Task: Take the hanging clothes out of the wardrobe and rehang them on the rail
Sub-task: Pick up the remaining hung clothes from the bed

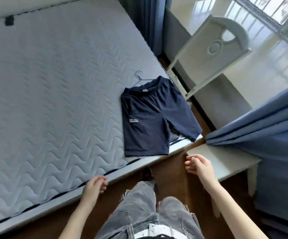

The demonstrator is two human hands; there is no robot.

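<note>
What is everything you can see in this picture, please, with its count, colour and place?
mattress: one, grey-blue quilted, left and centre
shorts: one pair, navy, flat on the mattress near its right corner
hanger: one, thin wire, at the shorts' waistband
chair: one, white, right of the mattress
table: one, white, lower right
curtains: two, blue, top centre and right
window: one, white frame, top right
floor: brown wood, beside the mattress
jeans: one pair, grey, bottom centre
left hand: empty, by the mattress edge
right hand: empty, by the table corner
</note>
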